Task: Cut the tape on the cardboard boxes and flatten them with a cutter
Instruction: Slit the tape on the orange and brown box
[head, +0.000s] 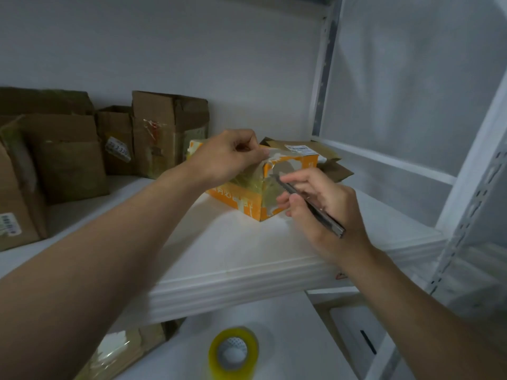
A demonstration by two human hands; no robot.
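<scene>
Orange box [233, 198] is set corner-on near the front of the white shelf [247, 259] and is wrapped in clear tape. Its top rim is held by the left hand [227, 156], with fingers curled and pinched at the taped edge. The cutter [293, 190] is gripped pen-like by the right hand [323, 215], fingers bunched round the handle. Its long axis is slanted up-left, and the tip is laid on the taped right face just beside the near vertical corner. The right hand is judged nearer that seam. Room is left toward the shelf's front edge. Brown boxes [68, 157] are stood well apart leftward, and flattened cardboard [333, 171] is seen just behind.
</scene>
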